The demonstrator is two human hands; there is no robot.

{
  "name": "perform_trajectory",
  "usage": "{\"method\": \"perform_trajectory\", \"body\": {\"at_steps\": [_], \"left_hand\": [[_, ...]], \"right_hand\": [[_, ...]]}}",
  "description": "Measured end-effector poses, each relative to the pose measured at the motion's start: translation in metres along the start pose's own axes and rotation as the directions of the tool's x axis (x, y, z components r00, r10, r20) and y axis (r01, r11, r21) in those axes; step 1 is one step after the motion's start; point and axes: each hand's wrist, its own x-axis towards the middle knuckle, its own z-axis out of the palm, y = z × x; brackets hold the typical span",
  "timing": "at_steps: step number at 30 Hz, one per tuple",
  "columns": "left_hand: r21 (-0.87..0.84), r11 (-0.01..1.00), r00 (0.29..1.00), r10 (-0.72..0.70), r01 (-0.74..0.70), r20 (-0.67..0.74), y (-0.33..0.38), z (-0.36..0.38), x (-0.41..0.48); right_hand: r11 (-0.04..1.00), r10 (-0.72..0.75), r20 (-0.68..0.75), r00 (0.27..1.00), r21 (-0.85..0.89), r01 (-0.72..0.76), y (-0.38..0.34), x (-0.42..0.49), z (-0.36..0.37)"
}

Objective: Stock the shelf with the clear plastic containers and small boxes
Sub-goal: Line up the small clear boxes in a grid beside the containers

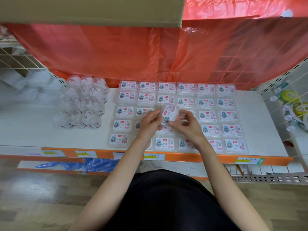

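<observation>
Pinching one small box [168, 114] between left hand [150, 122] and right hand [189, 125], fingers of both curled round its edges, label up, tilted, over the middle of the rows of boxes [230, 104] laid flat on the white shelf [33, 130]. Left of those rows, well apart from both hands, on the same shelf: cluster of clear plastic containers [83, 105]. Behind, red plastic sheet [150, 55]; above, cardboard carton [91, 10]; below, blue packs [93, 165] on a lower shelf.

Tilted clear box [168, 115] above shelved rows [206, 104]
</observation>
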Motion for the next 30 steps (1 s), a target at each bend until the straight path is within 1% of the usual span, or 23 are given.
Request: {"method": "perform_trajectory", "body": {"at_steps": [1, 2, 3, 4, 6, 8, 10, 11, 13, 14, 15, 17, 18, 19, 21, 23, 27, 30], "left_hand": [[0.028, 1.0, 1.0, 0.011, -0.011, 0.001, 0.001, -0.001, 0.002], [0.073, 0.997, 1.0, 0.023, -0.023, -0.002, 0.001, -0.002, 0.004], [0.13, 0.991, 0.999, 0.037, -0.037, -0.002, 0.002, -0.003, 0.006], [0.186, 0.981, 0.999, 0.051, -0.052, 0.01, 0.002, -0.004, 0.008], [0.247, 0.967, 0.996, 0.051, -0.067, 0.067, 0.0, -0.003, 0.01], [0.268, 0.961, 0.99, 0.035, -0.07, 0.135, -0.001, 0.0, 0.011], [0.276, 0.957, 0.982, 0.041, -0.092, 0.186, -0.003, 0.003, 0.013], [0.275, 0.955, 0.98, 0.057, -0.109, 0.188, -0.005, 0.005, 0.015], [0.329, 0.93, 0.983, 0.119, -0.161, 0.142, -0.009, 0.01, 0.018], [0.409, 0.89, 0.978, 0.171, -0.204, 0.117, -0.011, 0.012, 0.02], [0.52, 0.813, 0.965, 0.238, -0.262, 0.113, -0.013, 0.012, 0.021], [0.73, 0.579, 0.917, 0.362, -0.364, 0.17, -0.019, 0.008, 0.026], [0.783, 0.492, 0.901, 0.389, -0.381, 0.194, -0.022, 0.006, 0.027], [0.813, 0.441, 0.897, 0.393, -0.379, 0.205, -0.026, 0.004, 0.028], [0.844, 0.397, 0.903, 0.376, -0.361, 0.209, -0.033, 0.003, 0.026], [0.861, 0.36, 0.898, 0.384, -0.359, 0.214, -0.04, 0.005, 0.025], [0.871, 0.342, 0.886, 0.42, -0.353, 0.194, -0.043, 0.008, 0.024], [0.892, 0.293, 0.878, 0.437, -0.344, 0.196, -0.045, 0.011, 0.021]], "right_hand": [[0.989, -0.099, -0.006, 0.995, -0.112, 0.098, 0.001, 0.0, -0.005], [0.956, -0.192, 0.015, 0.981, -0.224, 0.19, 0.002, 0.0, -0.012], [0.91, -0.262, 0.059, 0.963, -0.318, 0.267, 0.003, 0.001, -0.018], [0.867, -0.301, 0.11, 0.947, -0.382, 0.32, 0.002, 0.002, -0.023], [0.831, -0.301, 0.168, 0.939, -0.437, 0.344, 0.002, 0.006, -0.026], [0.813, -0.291, 0.177, 0.94, -0.472, 0.341, 0.005, 0.01, -0.025], [0.786, -0.311, 0.168, 0.935, -0.507, 0.353, 0.009, 0.012, -0.025], [0.781, -0.326, 0.157, 0.932, -0.511, 0.359, 0.01, 0.012, -0.026], [0.787, -0.361, 0.105, 0.927, -0.499, 0.363, 0.014, 0.014, -0.033], [0.791, -0.379, 0.063, 0.923, -0.496, 0.359, 0.015, 0.016, -0.037], [0.795, -0.396, 0.012, 0.918, -0.497, 0.349, 0.016, 0.018, -0.041], [0.806, -0.414, -0.098, 0.905, -0.501, 0.314, 0.018, 0.023, -0.048], [0.813, -0.41, -0.148, 0.9, -0.507, 0.287, 0.019, 0.026, -0.051], [0.822, -0.396, -0.194, 0.897, -0.509, 0.253, 0.019, 0.03, -0.053], [0.834, -0.377, -0.254, 0.891, -0.512, 0.206, 0.02, 0.039, -0.053], [0.823, -0.384, -0.272, 0.882, -0.534, 0.193, 0.02, 0.048, -0.051], [0.776, -0.391, -0.259, 0.883, -0.609, 0.165, 0.018, 0.064, -0.047], [0.761, -0.383, -0.246, 0.89, -0.631, 0.153, 0.016, 0.074, -0.046]]}}
